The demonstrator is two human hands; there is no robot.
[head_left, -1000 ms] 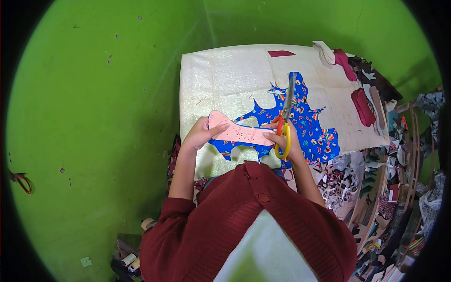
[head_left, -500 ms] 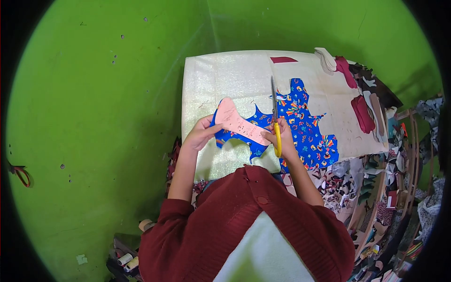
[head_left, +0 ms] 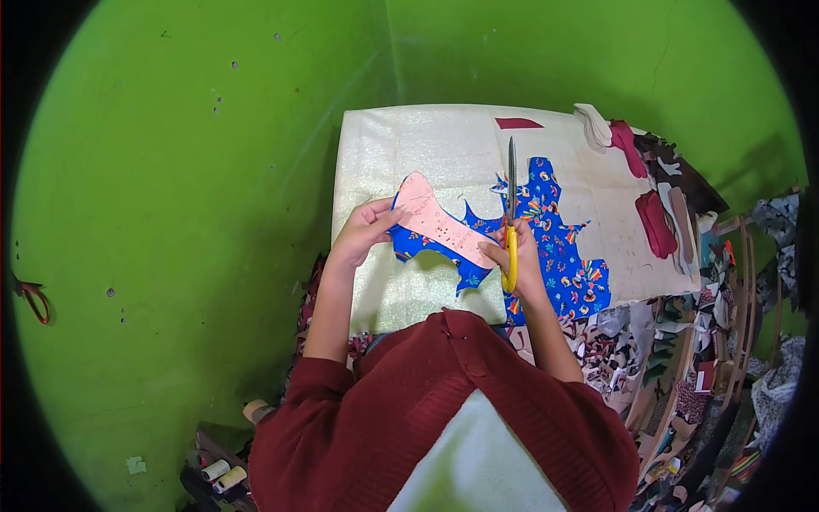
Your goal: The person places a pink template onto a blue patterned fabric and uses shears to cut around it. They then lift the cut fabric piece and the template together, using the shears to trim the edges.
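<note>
My left hand (head_left: 365, 229) pinches the left end of a pink pattern piece (head_left: 439, 226) together with the blue printed fabric (head_left: 416, 247) beneath it. The pattern is long, wider at its upper left end, and has small holes and writing on it. My right hand (head_left: 522, 256) grips the lower right end of both and also holds yellow-handled scissors (head_left: 512, 247), blades pointing up and away from me. A larger blue printed cloth (head_left: 559, 247) with cut-out edges lies on the table to the right, partly behind my right hand.
The pale-covered table (head_left: 409, 136) carries a maroon scrap (head_left: 519, 124) at its far edge and stacks of cut maroon pieces (head_left: 655, 224) at the right. Fabric scraps (head_left: 610, 358) heap below. Thread spools (head_left: 229, 480) stand lower left; other scissors (head_left: 34, 300) hang on the green wall.
The camera view has shifted slightly, so the table sits lower. The scissors are more upright. Both hands keep hold of the pattern and fabric.
</note>
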